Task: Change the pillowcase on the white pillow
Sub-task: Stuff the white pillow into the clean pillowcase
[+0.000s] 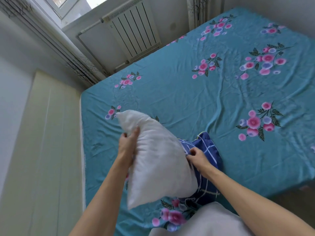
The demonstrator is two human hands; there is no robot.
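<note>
beyond, radiator (pixel 134 29) against floral bedsheet's (pixel 221 99) edge

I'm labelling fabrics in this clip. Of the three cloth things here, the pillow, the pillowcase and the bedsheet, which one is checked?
The blue pillowcase, crossed by white grid lines and pinched by the right hand. The white pillow is plain; the teal bedsheet is flowered.

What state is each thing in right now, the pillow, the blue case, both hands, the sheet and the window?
white pillow: bare, lifted off the bed
blue checked pillowcase: crumpled beside the pillow
left hand: grips the pillow's edge
right hand: pinches the pillowcase
floral bedsheet: spread, slightly wrinkled
window: cannot tell if open
</note>
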